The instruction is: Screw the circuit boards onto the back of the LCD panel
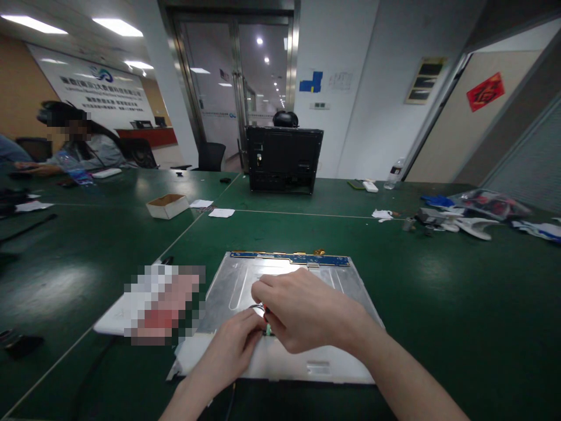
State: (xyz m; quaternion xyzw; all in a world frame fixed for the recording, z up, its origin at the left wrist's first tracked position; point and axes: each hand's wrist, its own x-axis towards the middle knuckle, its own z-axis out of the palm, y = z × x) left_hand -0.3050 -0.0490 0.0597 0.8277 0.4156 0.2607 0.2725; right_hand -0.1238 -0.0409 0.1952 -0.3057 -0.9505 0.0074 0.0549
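Note:
A flat silver display panel (210, 304) lies on the table in front of me, with a blue circuit strip (263, 256) along its far edge. Over its middle, my right hand (302, 310) is closed, fingers curled in a grip. Just left of it and lower, my left hand (234, 342) has its fingers pressed together near the right fingertips. Between the hands show a thin dark loop like a wire (256, 306), a small red piece and a bit of green. My fingers hide most of what they hold, so I cannot make out its kind.
Left of the panel lies a white object (114, 316), partly blurred out. Farther off on the green table (421, 280) stand an open cardboard box (168, 206) and a black monitor housing (284, 159). Assorted parts and bags (486, 207) lie right; a person (83, 140) sits far left.

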